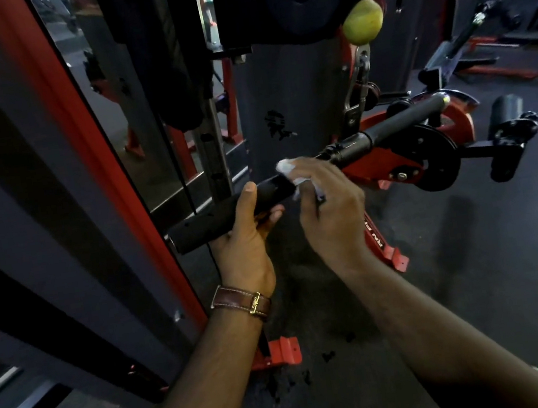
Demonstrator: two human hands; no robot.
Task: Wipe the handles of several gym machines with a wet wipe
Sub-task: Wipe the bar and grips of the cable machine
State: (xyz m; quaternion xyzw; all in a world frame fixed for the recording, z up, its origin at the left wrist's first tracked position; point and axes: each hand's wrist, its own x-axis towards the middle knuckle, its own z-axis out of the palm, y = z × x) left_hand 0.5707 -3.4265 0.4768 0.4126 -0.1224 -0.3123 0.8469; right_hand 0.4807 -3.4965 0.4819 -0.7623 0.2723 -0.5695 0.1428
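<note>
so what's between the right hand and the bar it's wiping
In the head view, a white wipe lies between the right hand and the black bar; the left hand grips the bar's foam end bare.

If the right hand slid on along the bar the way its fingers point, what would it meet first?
Probably the left hand. The right hand, holding the wet wipe on the bar, points up-left along it toward the foam grip that the left hand holds; depth is unclear.

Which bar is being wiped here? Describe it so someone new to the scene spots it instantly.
Start at the tall red-and-black cable machine in the middle. A long black bar hangs in front of it on a silver clip beneath a yellow-green ball. The left hand grips its foam grip; the right hand wraps a white wipe around its middle, unlike the short roller pad beyond.
</note>
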